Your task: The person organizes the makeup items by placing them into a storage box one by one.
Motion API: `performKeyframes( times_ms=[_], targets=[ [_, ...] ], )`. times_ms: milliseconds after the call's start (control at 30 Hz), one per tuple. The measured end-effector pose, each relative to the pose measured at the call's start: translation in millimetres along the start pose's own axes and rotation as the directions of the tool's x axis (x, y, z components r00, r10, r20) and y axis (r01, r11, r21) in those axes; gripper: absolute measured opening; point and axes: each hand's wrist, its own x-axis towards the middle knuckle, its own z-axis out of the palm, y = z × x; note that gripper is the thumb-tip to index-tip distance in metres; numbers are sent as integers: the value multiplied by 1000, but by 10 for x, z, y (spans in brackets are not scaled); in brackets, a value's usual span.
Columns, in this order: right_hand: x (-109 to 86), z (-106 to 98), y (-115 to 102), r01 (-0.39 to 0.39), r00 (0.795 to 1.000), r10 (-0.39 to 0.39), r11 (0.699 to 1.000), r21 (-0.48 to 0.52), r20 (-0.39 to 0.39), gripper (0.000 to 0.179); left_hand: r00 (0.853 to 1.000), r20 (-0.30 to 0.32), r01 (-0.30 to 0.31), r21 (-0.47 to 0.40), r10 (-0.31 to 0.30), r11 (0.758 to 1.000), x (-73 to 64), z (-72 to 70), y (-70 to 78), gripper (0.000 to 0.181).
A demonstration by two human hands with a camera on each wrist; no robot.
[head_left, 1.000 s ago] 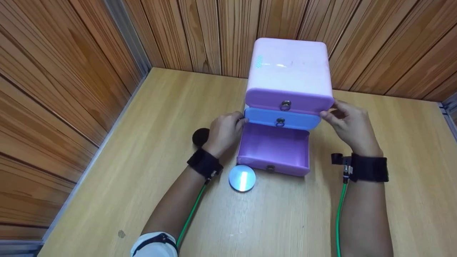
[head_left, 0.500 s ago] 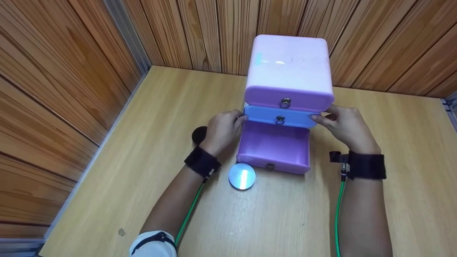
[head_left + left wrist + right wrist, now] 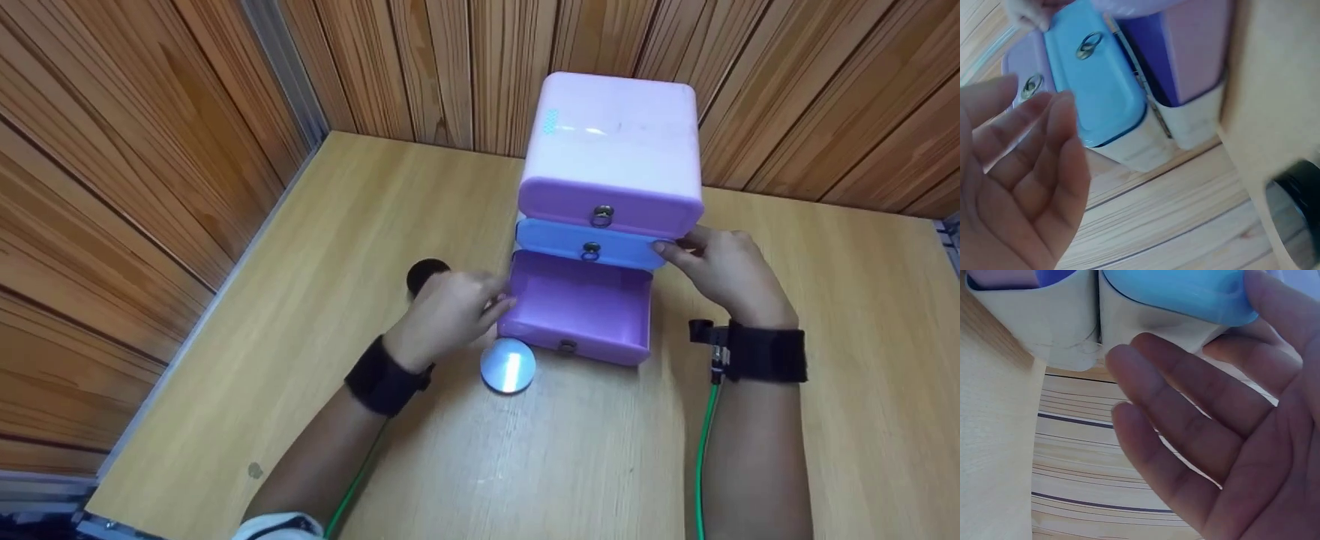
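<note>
A stacked set of small drawers has a pink top box (image 3: pixel 611 135) with a purple front, a blue drawer (image 3: pixel 555 241) below it, and a purple bottom drawer (image 3: pixel 577 300) that is pulled out and holds nothing visible. My left hand (image 3: pixel 450 315) is at the bottom drawer's left side; its fingers are loosely curved with nothing between them in the left wrist view. The thumb of my right hand (image 3: pixel 735 274) touches the right end of the blue front. In the right wrist view its other fingers extend beside the white casing (image 3: pixel 1151 326).
A shiny round disc (image 3: pixel 508 366) lies on the wooden table (image 3: pixel 585 450) in front of the bottom drawer. A black round object (image 3: pixel 426 274) lies just beyond the left hand. Wood-panelled walls (image 3: pixel 420 67) stand behind and on the left.
My left hand has left the blue drawer's left edge and come down and toward me to the bottom drawer's side. My right thumb has shifted inward onto the blue front.
</note>
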Motion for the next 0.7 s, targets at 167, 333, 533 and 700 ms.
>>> performKeyframes(
  times_ms=[167,333,533,700],
  targets=[
    [-21,-2,6,-47,998,47,999,8,29,75,997,54,-58,116,52,992,-271,95,37,28],
    [-22,6,15,-43,998,43,999,-5,37,72,992,120,-54,136,38,989,-418,222,190,51],
    [-42,16,-1,-22,1000,23,999,-46,13,69,982,190,-37,152,8,988,-427,317,350,74],
    [-52,27,-34,-28,1000,29,998,-62,0,70,977,212,-79,208,34,975,-433,342,359,73]
  ],
)
